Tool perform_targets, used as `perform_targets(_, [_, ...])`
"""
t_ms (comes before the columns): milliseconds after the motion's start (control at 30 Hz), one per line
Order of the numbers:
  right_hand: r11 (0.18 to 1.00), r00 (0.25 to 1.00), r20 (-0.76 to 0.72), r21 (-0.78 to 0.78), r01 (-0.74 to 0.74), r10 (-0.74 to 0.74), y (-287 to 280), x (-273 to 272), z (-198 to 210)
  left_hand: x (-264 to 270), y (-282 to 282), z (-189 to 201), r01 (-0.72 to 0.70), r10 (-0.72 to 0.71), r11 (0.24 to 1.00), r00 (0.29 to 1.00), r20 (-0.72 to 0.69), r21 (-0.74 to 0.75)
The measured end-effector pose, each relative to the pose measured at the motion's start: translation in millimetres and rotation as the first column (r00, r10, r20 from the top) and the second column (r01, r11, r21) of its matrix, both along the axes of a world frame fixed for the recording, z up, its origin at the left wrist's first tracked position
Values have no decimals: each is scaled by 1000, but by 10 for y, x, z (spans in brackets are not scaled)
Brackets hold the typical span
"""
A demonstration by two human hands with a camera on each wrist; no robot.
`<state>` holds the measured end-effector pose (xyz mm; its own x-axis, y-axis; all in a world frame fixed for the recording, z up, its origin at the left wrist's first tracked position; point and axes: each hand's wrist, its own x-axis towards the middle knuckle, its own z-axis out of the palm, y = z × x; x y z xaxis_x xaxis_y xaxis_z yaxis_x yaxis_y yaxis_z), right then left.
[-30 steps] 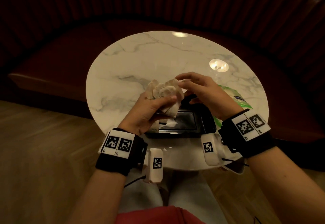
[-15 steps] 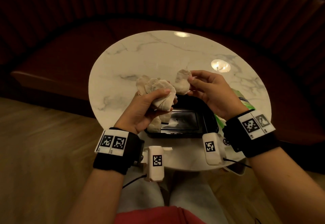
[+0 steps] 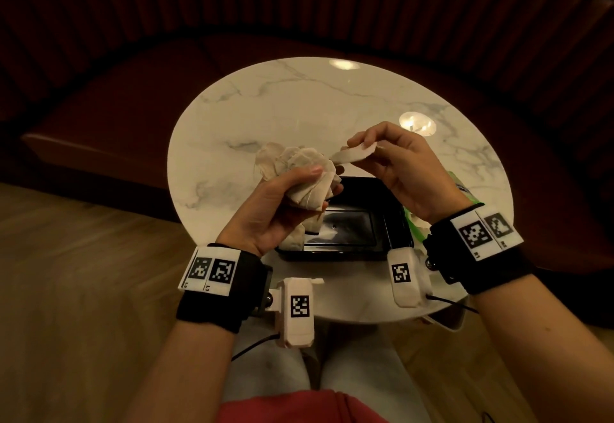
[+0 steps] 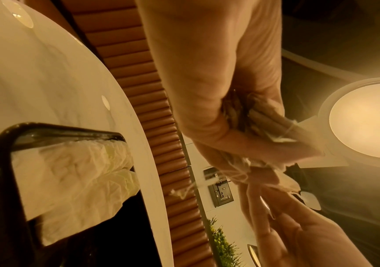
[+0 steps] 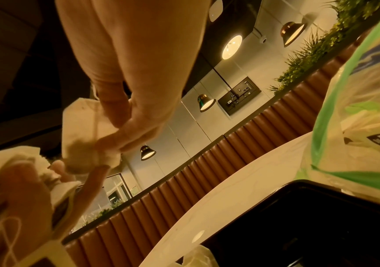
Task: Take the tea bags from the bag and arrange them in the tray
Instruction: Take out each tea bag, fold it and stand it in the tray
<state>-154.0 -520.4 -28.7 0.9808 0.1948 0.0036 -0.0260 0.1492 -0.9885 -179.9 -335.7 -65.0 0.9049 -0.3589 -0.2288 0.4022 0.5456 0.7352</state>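
- Hands are both raised over the round marble table (image 3: pixel 299 107), close together above the black tray (image 3: pixel 392 223).
- Left hand (image 3: pixel 275 210) has its fingers and thumb curled round a bunch of tea bags (image 3: pixel 299 170), which stick out above the thumb; thin strings dangle from the bunch in the left wrist view.
- Right hand (image 3: pixel 405 163) pinches a single tea bag (image 3: pixel 352 155) between thumb and fingertips, just beside the bunch; whether the two touch I cannot tell.
- Inside the tray, at its left end, lie a few pale tea bags (image 4: pixel 74 173), pressed against the wall.
- Green and clear plastic bag (image 5: pixel 356 115) lies on the table just right of the tray, under the right wrist.
- Behind the table runs a dark red padded bench (image 3: pixel 133 107).
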Motion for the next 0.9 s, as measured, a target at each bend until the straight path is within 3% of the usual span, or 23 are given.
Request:
perform_targets(167, [997,996,-89,77,2,5,44,37,29,-37,-32,30,66,-66,998,997,42,-9])
perform_targets(300, [1000,997,-79,0,1,-1,35,63,38,-43,-50,14,86,-87,996,991,105,13])
perform_targets(367, [999,996,-78,-31,29,-31,10,69,31,-29,-60,-4,81,-82,997,989,121,15])
perform_targets(533, [984,975,-180,95,148,-129,-6,18,1,5,-102,-39,5,2,999,988,154,-42])
perform_targets(633, [992,992,-38,18,124,-123,3,-40,-73,16,-142,-61,-55,61,998,986,158,-41])
perform_targets(767, [964,979,177,-224,144,-105,30,-60,-60,19,-165,-91,-40,38,999,982,186,5])
perform_targets(900, [922,963,260,-352,159,-67,-6,-34,-6,45,-129,-121,-41,31,998,976,216,44])
